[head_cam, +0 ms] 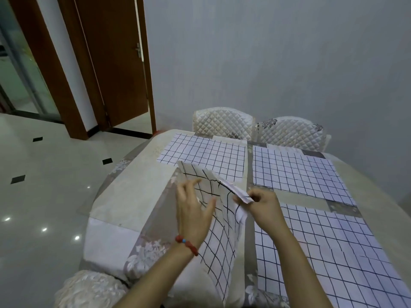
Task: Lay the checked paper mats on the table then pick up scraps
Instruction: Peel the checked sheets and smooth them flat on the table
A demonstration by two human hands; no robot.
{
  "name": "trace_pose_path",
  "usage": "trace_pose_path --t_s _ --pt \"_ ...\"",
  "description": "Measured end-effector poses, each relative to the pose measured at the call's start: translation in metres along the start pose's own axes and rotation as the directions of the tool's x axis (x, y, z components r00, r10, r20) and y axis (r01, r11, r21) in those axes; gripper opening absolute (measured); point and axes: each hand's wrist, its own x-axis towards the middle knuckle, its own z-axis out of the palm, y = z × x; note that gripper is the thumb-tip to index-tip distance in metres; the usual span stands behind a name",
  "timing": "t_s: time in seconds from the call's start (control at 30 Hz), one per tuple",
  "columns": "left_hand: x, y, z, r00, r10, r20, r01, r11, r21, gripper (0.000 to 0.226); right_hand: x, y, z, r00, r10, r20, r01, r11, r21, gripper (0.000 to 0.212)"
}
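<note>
A: Held mat [220, 236]: white paper, black grid, creased, raised off the table [124, 196], long axis running away from the person toward the chairs [224, 125].

B: Hands?

A: Left hand [195, 216] fingers spread flat against it. Right hand [264, 205] pinches its folded upper corner. Three mats lie flat beside it.

Near mat [329, 252] cropped at bottom edge

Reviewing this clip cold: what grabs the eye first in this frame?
The two hands at centre: the left hand spread against a lifted checked paper mat, the right hand pinching its folded top edge. Three more checked mats lie flat on the patchwork-covered table, far left, far right and near right.
</note>
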Motion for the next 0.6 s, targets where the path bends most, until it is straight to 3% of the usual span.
trace_pose_path --t_s 0.07,0.2,0.23,0.33,0.43,0.6 --pt "-0.011 0.003 0.006 0.992 -0.003 0.129 0.015 0.996 -0.088 0.041 0.003 -0.002 0.007 1.000 -0.014 -0.009 0.014 0.999 -0.029 0.029" --pt "-0.011 0.003 0.013 0.929 -0.095 0.357 0.197 0.946 -0.259 0.017 0.003 -0.008 0.016 0.999 -0.046 0.018 0.046 0.998 -0.033 0.029" --pt "-0.009 0.003 0.013 0.923 -0.105 0.370 0.222 0.931 -0.290 0.009 0.003 -0.008 0.018 0.999 -0.044 0.028 0.045 0.998 -0.042 0.030" --pt "-0.007 -0.001 0.015 0.917 -0.128 0.379 0.269 0.898 -0.348 0.025 0.003 -0.005 0.020 0.998 -0.035 0.057 0.039 0.997 -0.061 0.028" --pt "-0.003 -0.009 0.015 0.917 -0.163 0.365 0.296 0.890 -0.347 0.027 0.003 -0.002 0.016 0.992 -0.035 0.117 0.036 0.999 -0.003 0.019" --pt "0.006 -0.015 0.011 0.908 -0.160 0.386 0.304 0.887 -0.347 0.030 0.007 0.005 0.012 0.983 -0.045 0.178 0.041 0.999 0.024 0.027"
